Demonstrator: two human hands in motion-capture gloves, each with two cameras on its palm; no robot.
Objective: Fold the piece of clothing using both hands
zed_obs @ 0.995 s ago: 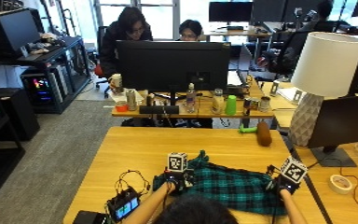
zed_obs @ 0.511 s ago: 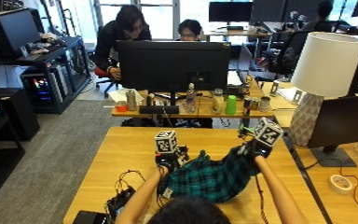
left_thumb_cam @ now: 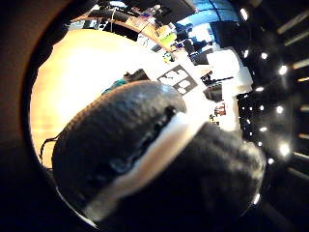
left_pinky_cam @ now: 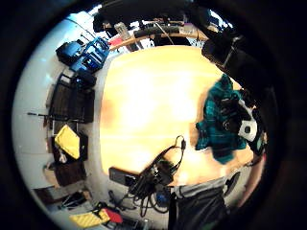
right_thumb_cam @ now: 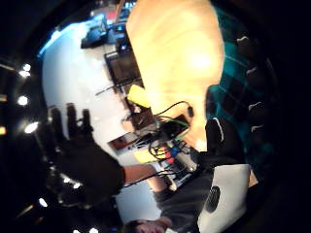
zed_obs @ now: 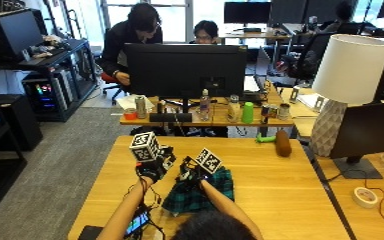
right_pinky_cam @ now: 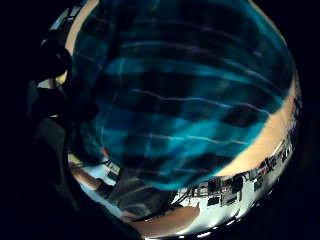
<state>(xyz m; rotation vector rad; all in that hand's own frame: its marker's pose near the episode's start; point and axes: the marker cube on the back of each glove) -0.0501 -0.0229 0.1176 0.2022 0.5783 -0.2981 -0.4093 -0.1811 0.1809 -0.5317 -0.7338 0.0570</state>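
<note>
A dark green plaid garment [zed_obs: 202, 196] lies bunched and doubled over on the wooden table [zed_obs: 272, 175], right in front of me. My right hand [zed_obs: 189, 175] is at its far left edge, fingers curled into the cloth. The plaid [right_pinky_cam: 190, 90] fills the right little finger side palm view and borders the right thumb [right_thumb_cam: 218, 141]. My left hand [zed_obs: 153, 169] is raised beside it, off the cloth, and holds nothing. In the right thumb side view that left hand [right_thumb_cam: 82, 160] shows spread fingers. From the left palm, the garment [left_pinky_cam: 213, 129] lies under the right hand [left_pinky_cam: 232, 117].
A small device with cables [zed_obs: 139, 222] sits at the table's near left edge. A brown bottle [zed_obs: 282, 142] and a green object [zed_obs: 265, 139] lie at the far edge. A lamp [zed_obs: 345, 85] and a tape roll [zed_obs: 365, 196] stand at the right.
The garment, held up over the table's far part by both hands, now lies doubled over on the table. Both hands moved left and nearer; the left hand let go.
</note>
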